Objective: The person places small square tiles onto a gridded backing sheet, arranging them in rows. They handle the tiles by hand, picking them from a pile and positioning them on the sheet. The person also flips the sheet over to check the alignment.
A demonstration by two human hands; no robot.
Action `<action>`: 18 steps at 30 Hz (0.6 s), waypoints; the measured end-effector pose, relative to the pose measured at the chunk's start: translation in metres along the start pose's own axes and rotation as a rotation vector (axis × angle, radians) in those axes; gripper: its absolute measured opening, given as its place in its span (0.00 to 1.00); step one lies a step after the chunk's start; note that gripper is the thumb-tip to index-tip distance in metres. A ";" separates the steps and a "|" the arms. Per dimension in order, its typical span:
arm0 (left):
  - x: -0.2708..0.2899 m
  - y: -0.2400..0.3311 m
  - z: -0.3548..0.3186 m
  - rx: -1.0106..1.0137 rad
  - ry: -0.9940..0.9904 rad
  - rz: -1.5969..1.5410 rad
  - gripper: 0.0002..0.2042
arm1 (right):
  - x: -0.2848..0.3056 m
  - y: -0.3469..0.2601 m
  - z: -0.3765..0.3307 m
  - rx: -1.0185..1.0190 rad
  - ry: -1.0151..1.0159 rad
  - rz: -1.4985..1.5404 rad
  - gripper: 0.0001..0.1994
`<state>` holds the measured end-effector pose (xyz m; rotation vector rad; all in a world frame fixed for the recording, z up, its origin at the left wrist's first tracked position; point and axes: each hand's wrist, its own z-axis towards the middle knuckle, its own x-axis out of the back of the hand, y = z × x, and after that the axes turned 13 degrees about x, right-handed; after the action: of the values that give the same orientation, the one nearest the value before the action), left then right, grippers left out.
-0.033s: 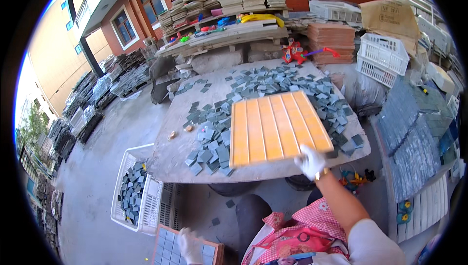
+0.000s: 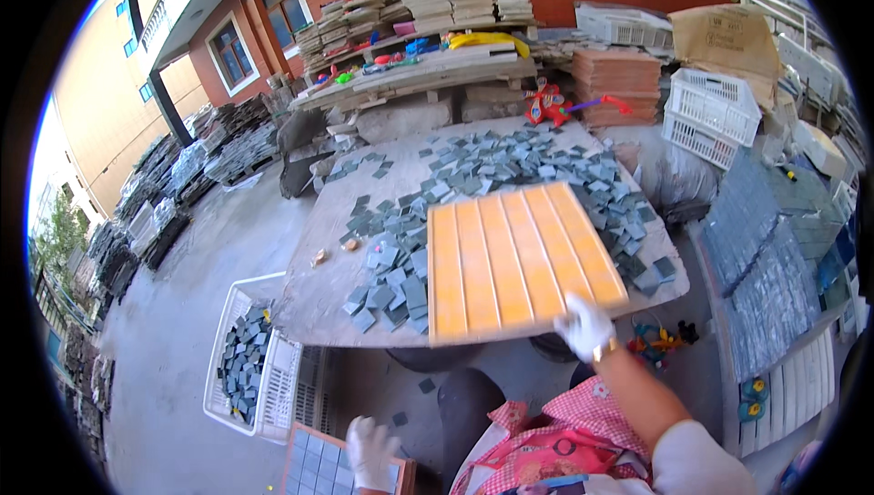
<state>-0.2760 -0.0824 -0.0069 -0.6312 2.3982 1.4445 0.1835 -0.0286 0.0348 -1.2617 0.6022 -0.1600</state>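
My right hand (image 2: pixel 584 327), in a white glove, grips the near right corner of a yellow-orange ribbed tray (image 2: pixel 523 263). The tray is tilted over the near part of the table, its near edge reaching the table's front edge, and thin pale ribs run along it. Its bed shows no tiles. Low on the left, my gloved left hand (image 2: pixel 370 454) is raised over a second framed tray (image 2: pixel 314 468) filled with rows of blue-grey square tiles. The left fingers are apart and nothing shows in them. Loose grey-green tiles (image 2: pixel 492 158) lie scattered behind and beside the yellow tray.
The table (image 2: pixel 314 304) spans the middle. A white plastic crate (image 2: pixel 282 386) with loose tiles stands at its left. Stacked stone slabs (image 2: pixel 619 71), white crates (image 2: pixel 715 103) and toys on a wooden pallet (image 2: pixel 428 76) are behind. Slate-coloured panels (image 2: pixel 774 267) lean at right.
The yellow tray has come nearer to me, over the table's front edge, with my right hand still on its corner. My left hand has moved slightly right and up.
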 end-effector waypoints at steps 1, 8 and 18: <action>-0.040 -0.004 -0.002 0.153 -0.172 -0.166 0.23 | 0.008 -0.016 -0.037 0.124 -0.063 -0.243 0.13; -0.112 -0.085 -0.041 0.148 -0.224 0.446 0.18 | 0.071 -0.057 -0.238 -0.171 -0.282 -0.305 0.15; -0.122 -0.090 -0.001 -0.013 -0.245 0.713 0.19 | 0.081 -0.039 -0.214 -1.120 0.295 0.839 0.23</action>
<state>-0.1251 -0.0926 -0.0214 0.4406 2.5162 1.6510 0.1505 -0.2565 0.0070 -1.9235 1.5456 0.8125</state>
